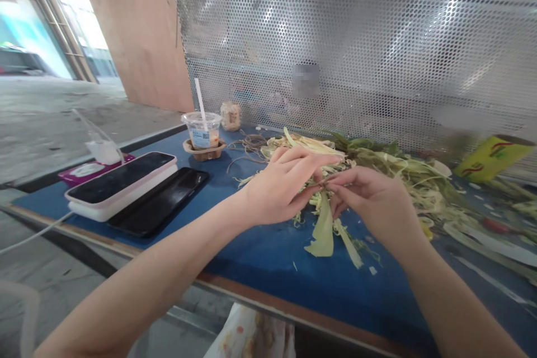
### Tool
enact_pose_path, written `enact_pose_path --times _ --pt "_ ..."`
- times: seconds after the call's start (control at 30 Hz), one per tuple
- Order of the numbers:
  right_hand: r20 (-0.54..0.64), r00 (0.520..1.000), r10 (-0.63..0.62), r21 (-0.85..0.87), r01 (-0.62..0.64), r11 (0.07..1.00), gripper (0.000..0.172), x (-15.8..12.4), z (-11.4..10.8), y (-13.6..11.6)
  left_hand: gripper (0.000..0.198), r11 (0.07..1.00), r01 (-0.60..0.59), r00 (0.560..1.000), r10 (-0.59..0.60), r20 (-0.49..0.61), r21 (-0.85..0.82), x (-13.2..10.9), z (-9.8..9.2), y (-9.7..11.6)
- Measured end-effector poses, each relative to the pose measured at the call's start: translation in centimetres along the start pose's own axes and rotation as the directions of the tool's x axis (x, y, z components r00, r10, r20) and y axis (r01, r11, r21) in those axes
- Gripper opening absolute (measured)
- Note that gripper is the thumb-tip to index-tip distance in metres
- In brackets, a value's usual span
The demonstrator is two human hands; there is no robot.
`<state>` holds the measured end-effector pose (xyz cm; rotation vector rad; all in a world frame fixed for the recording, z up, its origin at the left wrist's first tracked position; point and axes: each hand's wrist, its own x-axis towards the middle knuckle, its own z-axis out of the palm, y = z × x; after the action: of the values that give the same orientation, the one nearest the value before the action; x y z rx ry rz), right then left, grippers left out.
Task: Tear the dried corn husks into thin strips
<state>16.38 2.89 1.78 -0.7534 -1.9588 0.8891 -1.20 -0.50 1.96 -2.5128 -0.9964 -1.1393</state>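
Pale green corn-husk-like leaf strips [323, 229] hang in a small bundle between my two hands, over the blue table. My left hand [281, 184] is on the bundle's upper part, its thumb pressed in at the gathered neck and its fingers reaching over the top. At that same neck my right hand [371, 196] pinches with thumb and fingertips; what exactly lies between them is partly hidden. Behind both hands spreads a heap of loose husks and shredded leaves [428, 176]. Thin brown twine [251, 144] lies tangled just left of the heap.
On the left lie a black phone [161, 201], a phone on a white block [121, 182] with a cable, and a purple box [79, 173]. A straw cup [203, 133] and jar [230, 116] stand behind. A yellow packet [490, 158] is right; perforated metal [356, 56] backs the table.
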Motion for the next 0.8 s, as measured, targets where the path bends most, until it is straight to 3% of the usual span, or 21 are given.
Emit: enact_pose_path --times 0.13,0.27,0.43,0.5,0.6,0.73,0.8 --pt "0.017 0.984 -0.176 -0.336 0.171 0.926 0.005 -0.2 -0.3 0.2 0.036 0.996 0.033 0.999 -0.032 0.009 -0.082 0.0 0.0 0.0" --pt "0.102 0.922 -0.373 -0.644 0.348 0.682 0.007 -0.1 -0.3 0.4 0.034 0.995 0.031 0.999 -0.032 -0.014 -0.092 0.0 0.0 0.0" --pt "0.216 0.751 -0.624 -0.844 0.465 0.269 0.007 -0.3 -0.2 0.5 0.033 0.996 0.007 0.997 -0.013 -0.078 -0.084 -0.1 0.2 0.2" --pt "0.258 0.681 -0.685 -0.864 0.481 0.153 0.008 -0.5 -0.6 0.5 0.036 0.993 0.007 0.995 -0.018 -0.093 -0.119 -0.1 0.3 0.2" --pt "0.325 0.614 -0.72 -0.845 0.53 0.07 0.013 -0.7 -1.2 0.4 0.039 0.982 0.004 0.992 -0.027 -0.123 -0.189 -0.2 0.4 0.2" --pt "0.302 0.598 -0.742 -0.864 0.501 0.052 0.01 -0.9 -1.4 0.4 0.036 0.98 -0.007 0.989 -0.024 -0.149 -0.2 -0.2 0.5 0.4" --pt "0.287 0.568 -0.772 -0.858 0.51 0.056 0.011 -0.9 -1.3 0.5 0.037 0.975 0.013 0.987 -0.048 -0.151 -0.222 -0.2 0.5 0.6"
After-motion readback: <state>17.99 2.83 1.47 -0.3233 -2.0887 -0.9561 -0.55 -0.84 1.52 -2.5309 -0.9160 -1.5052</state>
